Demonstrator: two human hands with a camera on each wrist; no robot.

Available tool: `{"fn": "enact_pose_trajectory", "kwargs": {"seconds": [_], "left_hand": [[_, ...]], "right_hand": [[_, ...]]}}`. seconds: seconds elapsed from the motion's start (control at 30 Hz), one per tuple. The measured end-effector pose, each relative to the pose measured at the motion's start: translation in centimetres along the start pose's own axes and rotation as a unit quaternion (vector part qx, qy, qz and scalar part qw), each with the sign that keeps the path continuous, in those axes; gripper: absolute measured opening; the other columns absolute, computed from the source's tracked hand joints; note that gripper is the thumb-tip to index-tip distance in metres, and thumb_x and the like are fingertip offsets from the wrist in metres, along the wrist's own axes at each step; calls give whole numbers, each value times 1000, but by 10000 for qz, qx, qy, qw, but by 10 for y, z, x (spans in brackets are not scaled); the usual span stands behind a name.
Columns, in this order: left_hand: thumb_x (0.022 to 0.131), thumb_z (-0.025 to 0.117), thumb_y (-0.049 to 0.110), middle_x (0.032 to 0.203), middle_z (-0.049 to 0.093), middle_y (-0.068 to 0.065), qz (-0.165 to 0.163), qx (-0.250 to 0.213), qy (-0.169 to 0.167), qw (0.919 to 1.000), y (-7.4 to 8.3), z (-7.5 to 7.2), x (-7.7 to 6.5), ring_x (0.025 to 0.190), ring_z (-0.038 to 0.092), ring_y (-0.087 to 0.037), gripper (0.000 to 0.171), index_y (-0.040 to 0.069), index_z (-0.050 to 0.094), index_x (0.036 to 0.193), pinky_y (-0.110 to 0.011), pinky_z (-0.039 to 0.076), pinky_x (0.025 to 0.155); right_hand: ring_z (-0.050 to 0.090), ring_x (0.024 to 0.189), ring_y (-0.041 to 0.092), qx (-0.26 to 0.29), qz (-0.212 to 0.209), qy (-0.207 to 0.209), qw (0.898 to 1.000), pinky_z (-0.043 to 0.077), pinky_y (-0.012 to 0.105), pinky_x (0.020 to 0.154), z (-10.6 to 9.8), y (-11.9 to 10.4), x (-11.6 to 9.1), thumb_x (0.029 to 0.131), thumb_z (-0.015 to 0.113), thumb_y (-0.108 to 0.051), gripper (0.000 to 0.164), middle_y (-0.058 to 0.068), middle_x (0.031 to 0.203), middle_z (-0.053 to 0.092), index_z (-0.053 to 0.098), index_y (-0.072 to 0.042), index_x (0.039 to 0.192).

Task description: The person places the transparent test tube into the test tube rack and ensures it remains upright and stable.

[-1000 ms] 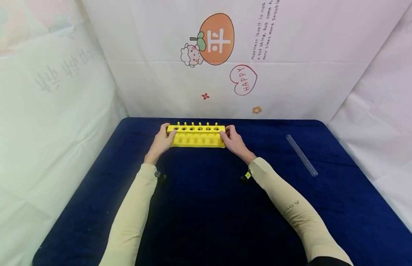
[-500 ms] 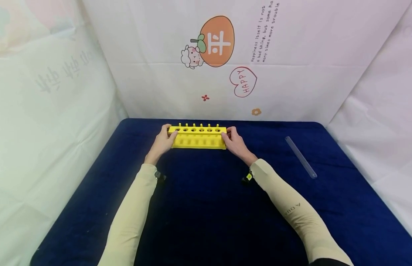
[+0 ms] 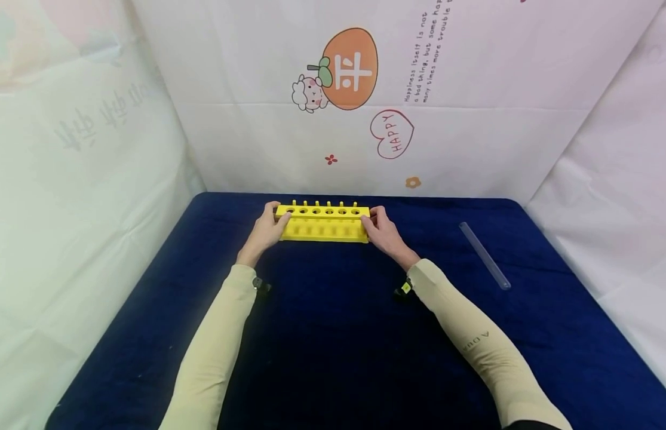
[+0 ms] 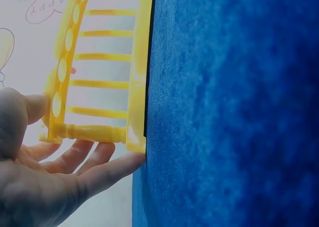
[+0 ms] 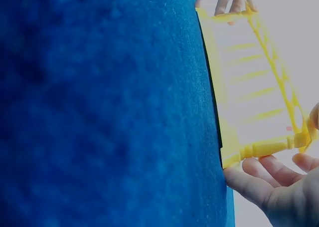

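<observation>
A yellow test tube rack (image 3: 323, 216) stands near the far edge of the table, a row of round holes along its top bar and short pegs behind. My left hand (image 3: 261, 232) grips its left end, thumb on the top bar. At the right end my right hand (image 3: 387, 234) holds it the same way. In the left wrist view, fingers spread along the end post of the rack (image 4: 138, 82), the lowest fingertip beside its base. The right wrist view has my right hand (image 5: 294, 199) around the near post, the left fingers at the far end.
A clear test tube (image 3: 484, 255) lies slantwise on the dark blue tablecloth (image 3: 333, 334), right of the rack. White printed sheets (image 3: 257, 149) rise behind the table and along both sides.
Both hands and the rack between them have slid slightly to the right. The grip at each end stays the same, and the test tube lies where it was.
</observation>
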State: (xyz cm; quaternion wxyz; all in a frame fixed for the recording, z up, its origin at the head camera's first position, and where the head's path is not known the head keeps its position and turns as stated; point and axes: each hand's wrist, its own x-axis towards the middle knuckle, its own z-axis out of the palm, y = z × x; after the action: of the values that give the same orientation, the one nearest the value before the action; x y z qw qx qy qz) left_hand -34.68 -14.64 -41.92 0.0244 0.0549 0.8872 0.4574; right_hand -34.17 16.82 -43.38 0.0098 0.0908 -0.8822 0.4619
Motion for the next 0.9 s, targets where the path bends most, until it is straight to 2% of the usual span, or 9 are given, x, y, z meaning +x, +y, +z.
{"fn": "enact_pose_trajectory", "kwargs": {"seconds": [0.4, 0.57, 0.9], "left_hand": [[104, 42, 47, 146, 45, -22, -71, 33, 24, 10000, 6, 6, 2, 124, 55, -35, 64, 16, 17, 154, -50, 48, 98], [103, 42, 48, 145, 45, -22, -55, 13, 8, 10000, 6, 7, 4, 124, 54, -35, 64, 17, 17, 154, -51, 48, 98], [103, 43, 48, 141, 49, -22, 37, -9, -41, 10000, 5, 10, 4, 115, 59, -34, 65, 15, 18, 154, -48, 50, 93]], "right_hand": [[59, 84, 27, 5, 47, -2, 10000, 51, 36, 72, -6, 5, -3, 102, 38, -51, 47, 13, 112, 56, 35, -13, 130], [59, 84, 27, 37, 23, 7, 10000, 51, 36, 71, -9, 5, -5, 103, 39, -50, 46, 13, 112, 56, 35, -13, 130], [58, 84, 27, -39, 79, 31, 10000, 51, 34, 71, -10, 6, -7, 103, 39, -48, 45, 14, 112, 56, 35, -13, 130]]}}
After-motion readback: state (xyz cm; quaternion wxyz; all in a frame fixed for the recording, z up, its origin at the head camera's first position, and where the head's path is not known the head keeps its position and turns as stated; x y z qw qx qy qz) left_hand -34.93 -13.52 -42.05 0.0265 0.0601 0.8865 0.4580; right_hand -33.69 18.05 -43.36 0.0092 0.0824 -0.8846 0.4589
